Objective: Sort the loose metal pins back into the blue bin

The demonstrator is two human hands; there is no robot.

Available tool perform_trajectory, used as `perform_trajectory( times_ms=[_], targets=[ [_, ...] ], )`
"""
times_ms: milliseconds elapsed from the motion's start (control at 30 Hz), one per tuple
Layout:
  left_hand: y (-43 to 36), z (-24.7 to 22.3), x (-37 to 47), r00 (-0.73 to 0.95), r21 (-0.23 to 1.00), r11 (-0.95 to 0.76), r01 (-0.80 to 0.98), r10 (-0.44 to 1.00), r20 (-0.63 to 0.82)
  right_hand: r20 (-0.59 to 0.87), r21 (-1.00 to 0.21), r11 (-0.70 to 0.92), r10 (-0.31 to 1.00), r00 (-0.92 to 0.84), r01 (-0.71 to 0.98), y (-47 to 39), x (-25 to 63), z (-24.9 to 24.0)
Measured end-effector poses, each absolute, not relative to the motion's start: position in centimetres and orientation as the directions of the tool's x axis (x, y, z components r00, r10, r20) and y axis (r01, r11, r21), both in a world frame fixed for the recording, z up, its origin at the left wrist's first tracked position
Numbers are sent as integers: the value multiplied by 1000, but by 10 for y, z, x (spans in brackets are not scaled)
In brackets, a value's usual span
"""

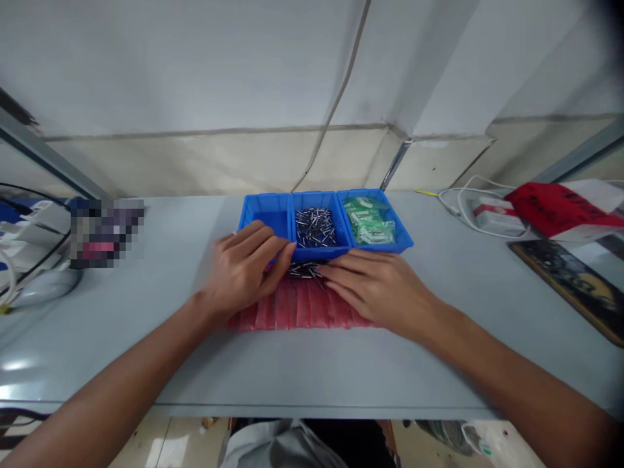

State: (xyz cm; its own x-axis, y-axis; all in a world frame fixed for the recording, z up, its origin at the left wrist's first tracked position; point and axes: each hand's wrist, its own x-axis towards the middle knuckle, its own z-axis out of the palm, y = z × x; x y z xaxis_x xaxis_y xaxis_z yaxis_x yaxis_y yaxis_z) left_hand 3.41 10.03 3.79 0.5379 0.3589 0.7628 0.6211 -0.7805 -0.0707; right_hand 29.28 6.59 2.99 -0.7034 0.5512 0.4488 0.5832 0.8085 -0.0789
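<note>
My left hand is bent over the left end of a red plastic sheet with narrow pockets. Its fingers are curled and close to the thumb; whatever lies between them is hidden. From the right, my right hand reaches over the sheet, its fingers together and their tips at a small heap of thin metal pins. Its thumb and any pin in its grasp cannot be made out. Just behind, similar pins fill the middle compartment of a blue bin.
The bin's left compartment shows bare blue; its right one holds green-and-clear packets. On the right lie a phone, a white cable, a small box and red packaging. Chargers and a mouse are at left.
</note>
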Motion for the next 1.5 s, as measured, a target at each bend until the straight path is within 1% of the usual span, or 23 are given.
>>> perform_trajectory(
  times_ms=[33, 67, 100, 167, 267, 367, 467, 600, 767, 867, 1000, 1167, 1267, 1333, 1400, 1500],
  targets=[
    [102, 36, 35, 543, -51, -776, 629, 391, 743, 387, -4, 817, 533, -753, 576, 67, 293, 24],
    [104, 35, 36, 558, -42, -772, 634, 419, 717, 351, 36, 821, 523, -776, 570, 68, 292, 20],
    [107, 33, 37, 577, -41, -771, 635, 439, 689, 343, 50, 822, 519, -783, 568, 69, 292, 17],
    [111, 28, 36, 624, -45, -777, 628, 468, 625, 377, 31, 821, 518, -768, 570, 69, 291, 16],
    [114, 22, 33, 669, -35, -802, 597, 472, 575, 423, -53, 844, 503, -754, 534, 68, 289, 19],
    [116, 18, 30, 679, -40, -821, 569, 441, 587, 427, -121, 862, 493, -758, 492, 66, 285, 20],
    [117, 17, 30, 685, -56, -833, 550, 412, 601, 437, -154, 851, 515, -738, 502, 64, 282, 18],
    [116, 18, 31, 689, -77, -827, 556, 407, 599, 450, -197, 839, 536, -714, 507, 63, 279, 18],
    [115, 20, 32, 700, -100, -825, 557, 401, 591, 412, -220, 824, 563, -716, 522, 61, 278, 20],
    [114, 20, 31, 698, -89, -821, 563, 416, 583, 432, -219, 819, 568, -700, 530, 60, 276, 20],
    [113, 22, 31, 699, -86, -818, 568, 425, 575, 434, -275, 776, 627, -647, 567, 59, 274, 20],
    [112, 24, 32, 706, -109, -810, 576, 426, 566, 401, -286, 771, 635, -660, 569, 59, 274, 15],
    [112, 24, 31, 716, -124, -811, 571, 419, 558, 469, -299, 759, 645, -604, 578, 59, 272, 13],
    [112, 24, 31, 723, -124, -811, 571, 426, 544, 507, -281, 739, 656, -558, 613, 60, 270, 14],
    [112, 24, 30, 725, -118, -810, 574, 437, 532, 504, -243, 761, 629, -592, 601, 61, 270, 15],
    [112, 24, 30, 728, -119, -809, 575, 440, 525, 433, -193, 823, 560, -707, 534, 63, 274, 18]
  ],
)
